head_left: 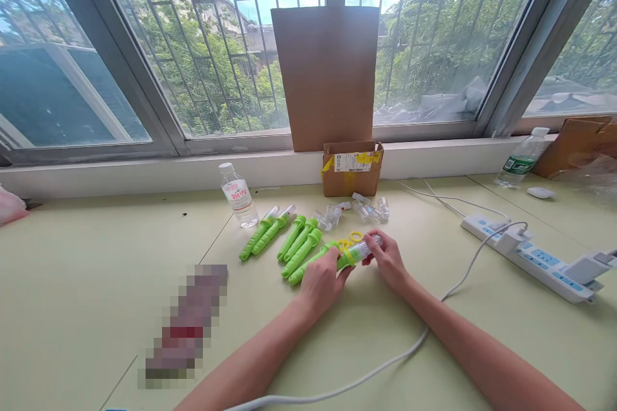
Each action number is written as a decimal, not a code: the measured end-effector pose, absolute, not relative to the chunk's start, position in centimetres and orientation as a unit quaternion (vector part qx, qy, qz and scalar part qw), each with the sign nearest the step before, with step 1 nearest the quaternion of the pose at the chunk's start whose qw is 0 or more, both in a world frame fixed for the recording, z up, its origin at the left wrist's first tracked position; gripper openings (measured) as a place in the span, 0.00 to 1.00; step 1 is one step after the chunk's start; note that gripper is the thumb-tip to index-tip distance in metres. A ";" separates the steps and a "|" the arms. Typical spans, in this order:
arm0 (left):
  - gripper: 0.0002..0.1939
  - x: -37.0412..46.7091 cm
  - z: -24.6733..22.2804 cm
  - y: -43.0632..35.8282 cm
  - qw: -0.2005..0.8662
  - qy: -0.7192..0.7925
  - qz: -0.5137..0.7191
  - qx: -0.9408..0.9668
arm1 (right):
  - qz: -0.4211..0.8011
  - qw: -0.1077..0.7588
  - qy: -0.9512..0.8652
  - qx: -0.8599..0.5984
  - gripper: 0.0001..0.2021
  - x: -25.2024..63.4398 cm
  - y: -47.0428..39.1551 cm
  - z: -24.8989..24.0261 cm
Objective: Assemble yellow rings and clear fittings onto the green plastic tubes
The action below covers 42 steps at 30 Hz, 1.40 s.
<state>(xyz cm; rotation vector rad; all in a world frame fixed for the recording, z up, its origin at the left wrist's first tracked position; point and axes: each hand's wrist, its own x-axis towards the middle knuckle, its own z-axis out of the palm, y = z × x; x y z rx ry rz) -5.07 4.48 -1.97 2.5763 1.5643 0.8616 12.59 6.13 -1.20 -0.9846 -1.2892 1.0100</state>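
Observation:
My left hand (322, 276) is closed around a green plastic tube (345, 259) with a yellow ring near its upper end. On the far end of that tube sits a clear plastic cylinder (360, 249), and my right hand (387, 258) grips it with fingertips and thumb. Beside my left hand lie several similar green tubes without clear ends (303, 253). Farther left are two green tubes with clear ends (274, 234). Yellow rings (355, 236) rest just behind my hands. Loose clear plastic pieces (369, 210) lie beyond them.
A small cardboard box (353, 181) stands by the wall, before an upright cardboard sheet (328, 77). Water bottles (240, 198) stand left and right. A power strip (530, 257) lies right; its white cable (385, 366) crosses under my right forearm. A blurred-out object (190, 321) lies left.

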 end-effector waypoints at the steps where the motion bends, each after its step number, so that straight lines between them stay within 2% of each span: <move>1: 0.11 -5.0 -2.0 4.4 0.003 0.498 0.275 0.822 | 0.428 0.578 -0.548 -0.428 0.15 12.6 6.2 -1.2; 5: 0.12 -4.8 -1.9 4.3 0.000 0.498 0.273 0.823 | 0.433 0.590 -0.540 -0.415 0.15 12.7 6.3 -1.3; 11: 0.11 -4.7 -1.6 4.4 0.008 0.511 0.273 0.815 | 0.532 0.570 -0.514 -0.357 0.15 12.7 6.1 -1.3; 23: 0.12 -4.6 -1.3 4.2 0.047 0.517 0.251 0.817 | 0.447 0.569 -0.543 -0.427 0.16 12.8 6.5 -1.2; 29: 0.20 -4.8 0.2 4.4 0.167 0.508 0.223 0.815 | 0.434 0.577 -0.545 -0.426 0.16 12.7 6.2 -1.4; 36: 0.20 -6.3 2.1 4.9 0.379 0.441 0.224 0.782 | 0.422 0.579 -0.557 -0.420 0.16 12.6 6.1 -1.4; 39: 0.19 -6.4 2.0 4.9 0.400 0.435 0.232 0.772 | 0.423 0.581 -0.558 -0.414 0.15 12.5 6.1 -1.4; 42: 0.16 -6.3 1.7 4.9 0.369 0.431 0.251 0.784 | 0.425 0.577 -0.560 -0.416 0.15 12.6 6.2 -1.5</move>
